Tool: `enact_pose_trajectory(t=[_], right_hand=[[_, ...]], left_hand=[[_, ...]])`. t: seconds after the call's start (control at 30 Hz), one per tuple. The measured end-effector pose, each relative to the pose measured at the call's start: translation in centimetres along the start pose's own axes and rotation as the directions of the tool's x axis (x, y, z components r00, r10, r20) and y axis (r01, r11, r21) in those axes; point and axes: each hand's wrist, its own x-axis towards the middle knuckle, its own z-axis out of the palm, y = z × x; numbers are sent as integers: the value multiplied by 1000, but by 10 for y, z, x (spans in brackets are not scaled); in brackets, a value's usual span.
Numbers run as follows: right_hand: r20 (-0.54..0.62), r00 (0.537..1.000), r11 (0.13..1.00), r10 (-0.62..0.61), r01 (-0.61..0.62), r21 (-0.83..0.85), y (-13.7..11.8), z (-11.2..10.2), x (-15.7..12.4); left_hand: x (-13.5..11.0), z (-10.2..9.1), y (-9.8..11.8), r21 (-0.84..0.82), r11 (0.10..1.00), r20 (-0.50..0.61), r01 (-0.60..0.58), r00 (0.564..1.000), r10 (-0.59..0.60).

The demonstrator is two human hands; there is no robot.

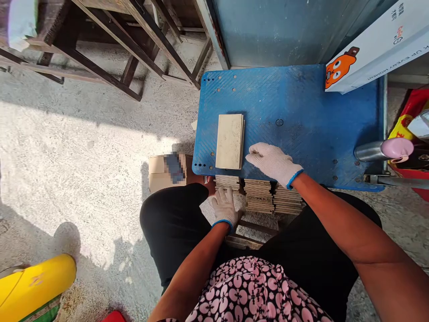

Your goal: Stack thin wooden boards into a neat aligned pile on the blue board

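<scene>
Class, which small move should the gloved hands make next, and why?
Perhaps the left hand should close on the leftmost stack of flat pieces: its spread fingers are right there, and the right hand is beside the pile on the blue table.

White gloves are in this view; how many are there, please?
2: one on the left hand, by the leftmost low stack; one on the right hand, over the blue table.

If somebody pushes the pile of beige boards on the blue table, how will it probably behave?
The pile of beige boards may shift apart, since its edges look slightly misaligned. The boards seem stiff: the top one lies flat. Rolling looks unlikely, with broad faces down on the blue table.
</scene>
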Motion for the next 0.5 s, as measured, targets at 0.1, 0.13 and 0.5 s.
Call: enact_pose_trajectory(t=[0.1,0.13,0.5], right_hand=[[9,1000,1000,-1,1,-18,-2,-1,-1],[15,1000,1000,1,-1,-25,-2,-1,-2],[12,1000,998,4,-3,-59,0,-5,-8]], left_hand=[[-4,1,-1,17,1000,-12,2,1000,-2],[-6,2,-1,26,1000,-19,1,1000,0],[-4,-1,-12,-115,993,138,-24,990,40]])
